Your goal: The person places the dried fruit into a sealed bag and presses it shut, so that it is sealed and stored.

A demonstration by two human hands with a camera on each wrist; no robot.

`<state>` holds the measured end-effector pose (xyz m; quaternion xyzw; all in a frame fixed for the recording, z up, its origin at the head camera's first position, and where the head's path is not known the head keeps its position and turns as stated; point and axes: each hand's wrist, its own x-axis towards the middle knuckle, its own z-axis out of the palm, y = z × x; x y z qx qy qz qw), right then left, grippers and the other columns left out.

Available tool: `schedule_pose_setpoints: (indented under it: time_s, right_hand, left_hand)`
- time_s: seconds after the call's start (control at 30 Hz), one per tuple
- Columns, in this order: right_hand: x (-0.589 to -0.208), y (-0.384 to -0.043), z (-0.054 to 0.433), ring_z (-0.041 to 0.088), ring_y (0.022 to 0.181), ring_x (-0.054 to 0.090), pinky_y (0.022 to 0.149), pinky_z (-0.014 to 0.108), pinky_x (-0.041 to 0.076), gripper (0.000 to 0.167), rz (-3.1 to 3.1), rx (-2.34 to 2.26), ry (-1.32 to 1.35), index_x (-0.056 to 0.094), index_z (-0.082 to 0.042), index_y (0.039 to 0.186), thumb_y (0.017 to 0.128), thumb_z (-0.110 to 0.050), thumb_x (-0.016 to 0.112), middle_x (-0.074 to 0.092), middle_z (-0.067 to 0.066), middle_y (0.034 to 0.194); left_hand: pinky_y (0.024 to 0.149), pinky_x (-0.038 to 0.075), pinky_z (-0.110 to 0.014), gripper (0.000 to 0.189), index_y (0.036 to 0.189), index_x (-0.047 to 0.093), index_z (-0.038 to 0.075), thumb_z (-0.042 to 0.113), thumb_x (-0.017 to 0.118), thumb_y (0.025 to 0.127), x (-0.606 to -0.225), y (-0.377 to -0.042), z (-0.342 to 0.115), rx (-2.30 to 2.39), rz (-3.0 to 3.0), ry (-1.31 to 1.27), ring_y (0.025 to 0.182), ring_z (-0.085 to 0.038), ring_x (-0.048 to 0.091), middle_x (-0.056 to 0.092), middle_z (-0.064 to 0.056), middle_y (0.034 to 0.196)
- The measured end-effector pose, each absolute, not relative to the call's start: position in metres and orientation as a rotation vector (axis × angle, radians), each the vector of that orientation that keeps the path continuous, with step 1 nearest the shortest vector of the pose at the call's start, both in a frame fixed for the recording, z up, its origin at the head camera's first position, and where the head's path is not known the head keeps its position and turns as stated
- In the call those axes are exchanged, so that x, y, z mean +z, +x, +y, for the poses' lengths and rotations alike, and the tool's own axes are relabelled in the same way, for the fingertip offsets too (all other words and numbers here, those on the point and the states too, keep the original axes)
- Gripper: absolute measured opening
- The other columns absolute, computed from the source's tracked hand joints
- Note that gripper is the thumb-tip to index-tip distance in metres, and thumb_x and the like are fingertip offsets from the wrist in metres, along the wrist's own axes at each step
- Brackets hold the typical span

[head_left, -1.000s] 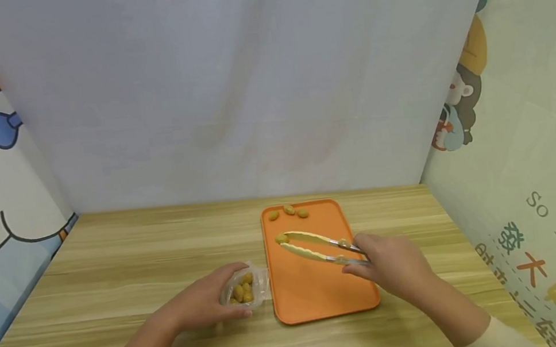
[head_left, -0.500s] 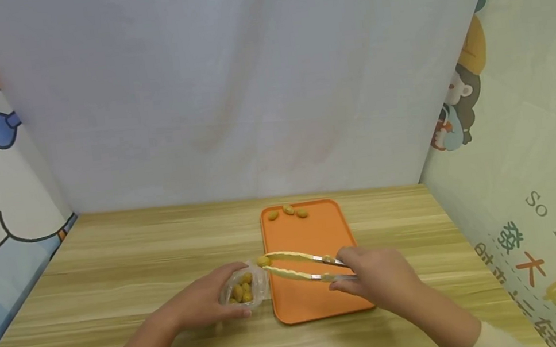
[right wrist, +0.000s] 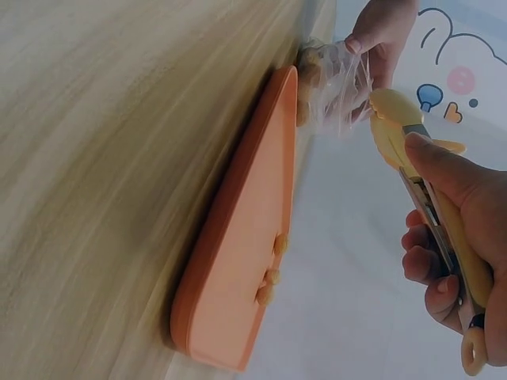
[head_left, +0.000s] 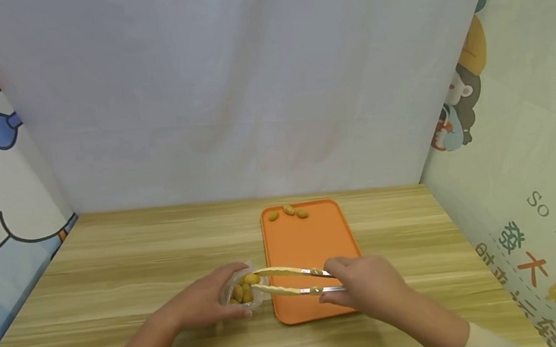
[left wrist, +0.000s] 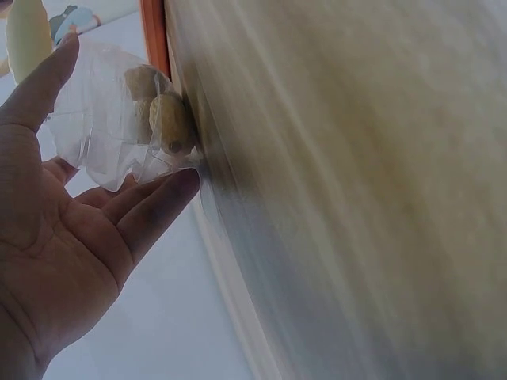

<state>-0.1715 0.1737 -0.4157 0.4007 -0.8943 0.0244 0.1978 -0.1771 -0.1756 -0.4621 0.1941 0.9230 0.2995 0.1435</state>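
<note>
My left hand (head_left: pixel 207 302) holds a thin clear plastic container (left wrist: pixel 91 119) low at the table, thumb on one side and fingers on the other. Several small oval yellow-brown fruits (head_left: pixel 239 292) lie inside it. My right hand (head_left: pixel 375 287) grips a pair of tongs (head_left: pixel 282 271) with metal arms and pale yellow tips. At the container's mouth, one yellow-brown fruit (head_left: pixel 251 279) shows between the tong tips. Seen from the right wrist, the tongs (right wrist: pixel 400 131) point toward the container (right wrist: pixel 341 87), fingers wrapped round the arms.
An orange tray (head_left: pixel 313 244) lies on the wood-grain table (head_left: pixel 162 251), just right of the container. Along its far edge sit three more fruits (head_left: pixel 289 210). A pale curtain (head_left: pixel 226 87) hangs behind, with printed cloths (head_left: pixel 542 164) at the sides.
My right hand has carried the fruit in the tongs from above the tray leftward and toward me to the container's mouth. The left hand and container have stayed in place.
</note>
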Motion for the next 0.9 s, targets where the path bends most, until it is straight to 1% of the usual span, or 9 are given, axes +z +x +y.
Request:
schedule_pose_setpoints:
  time_s: [0.17, 0.33, 0.73, 0.9]
  right_hand:
    - [-0.4159, -0.17, 0.1706, -0.003, 0.045, 0.027, 0.039, 0.013, 0.022, 0.049, -2.559, 0.059, 1.126, 0.058, -0.018, 0.092, 0.079, -0.064, 0.067, 0.06, -0.014, 0.072]
    - [-0.4172, -0.1698, 0.1688, -0.003, 0.045, 0.03, 0.039, 0.012, 0.024, 0.048, -2.572, 0.061, 1.133, 0.059, -0.018, 0.093, 0.079, -0.064, 0.067, 0.063, -0.013, 0.073]
    - [-0.4163, -0.1696, 0.1657, -0.003, 0.045, 0.031, 0.039, 0.013, 0.023, 0.048, -2.554, 0.025, 1.132, 0.058, -0.019, 0.09, 0.076, -0.063, 0.07, 0.062, -0.014, 0.072]
    - [-0.4137, -0.1686, 0.1641, -0.003, 0.045, 0.031, 0.039, 0.013, 0.024, 0.048, -2.559, 0.008, 1.126, 0.057, -0.019, 0.089, 0.075, -0.063, 0.071, 0.061, -0.014, 0.071]
  left_hand:
    - [0.107, 0.038, -0.058, 0.09, 0.153, 0.032, 0.029, 0.061, 0.073, 0.079, -0.4619, -0.1763, -0.1753, 0.863, 2.661, 0.543, 0.137, -0.031, 0.043, 0.037, -0.001, 0.155]
    - [0.105, 0.04, -0.057, 0.09, 0.152, 0.033, 0.03, 0.062, 0.073, 0.078, -0.4625, -0.176, -0.1755, 0.854, 2.669, 0.54, 0.134, -0.03, 0.046, 0.039, 0.001, 0.153]
    - [0.099, 0.045, -0.053, 0.092, 0.152, 0.034, 0.028, 0.066, 0.072, 0.077, -0.4621, -0.176, -0.1761, 0.85, 2.686, 0.568, 0.123, -0.024, 0.053, 0.045, 0.001, 0.148]
    - [0.098, 0.045, -0.054, 0.092, 0.152, 0.034, 0.028, 0.067, 0.071, 0.076, -0.4605, -0.175, -0.1761, 0.841, 2.689, 0.57, 0.124, -0.025, 0.053, 0.045, 0.0, 0.148]
